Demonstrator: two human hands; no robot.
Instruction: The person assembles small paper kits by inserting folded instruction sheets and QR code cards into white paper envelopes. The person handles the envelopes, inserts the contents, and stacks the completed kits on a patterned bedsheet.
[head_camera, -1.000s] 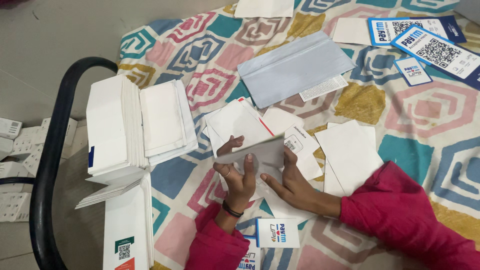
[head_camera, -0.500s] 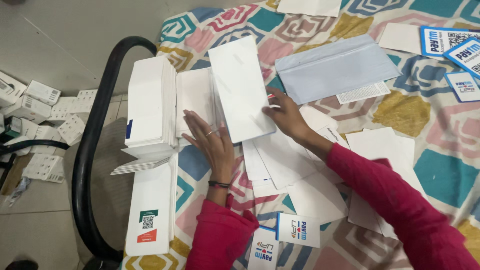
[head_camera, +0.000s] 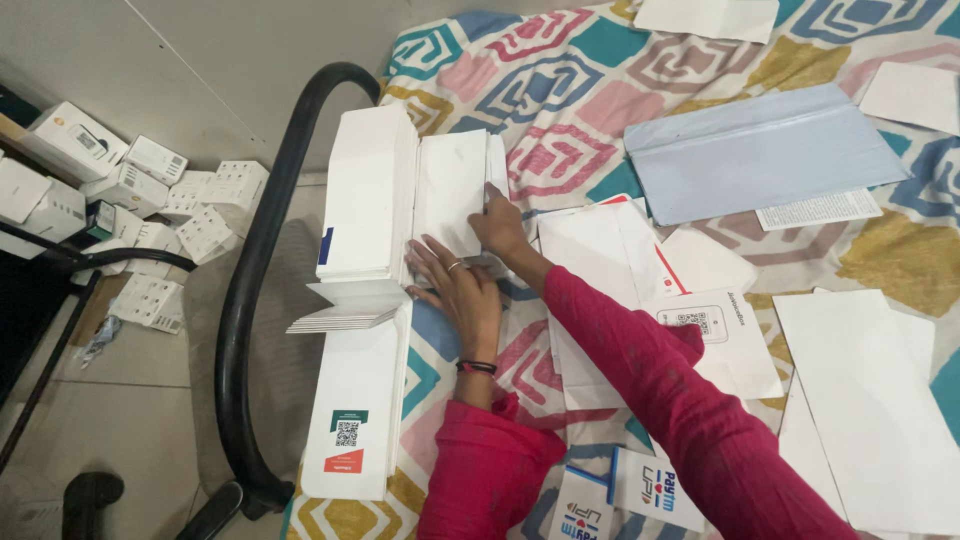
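My left hand (head_camera: 458, 288) lies flat, fingers spread, on the near end of a short pile of white envelopes (head_camera: 450, 190). My right hand (head_camera: 500, 225) presses against that pile's right edge, with its fingers on the top envelope. Just left of the pile stands a taller stack of white envelopes (head_camera: 365, 195) at the bed's edge. Both sleeves are pink.
Loose white papers (head_camera: 600, 250) and a grey pouch (head_camera: 760, 150) lie on the patterned bedsheet (head_camera: 560, 110). A long white box (head_camera: 355, 410) sits near the bed corner. A black curved bed rail (head_camera: 250, 290) runs along the left. Several small white boxes (head_camera: 150, 190) lie on the floor.
A white envelope held up in my right hand has come down onto the short pile. Both hands moved left onto that pile, and the view shifted left.
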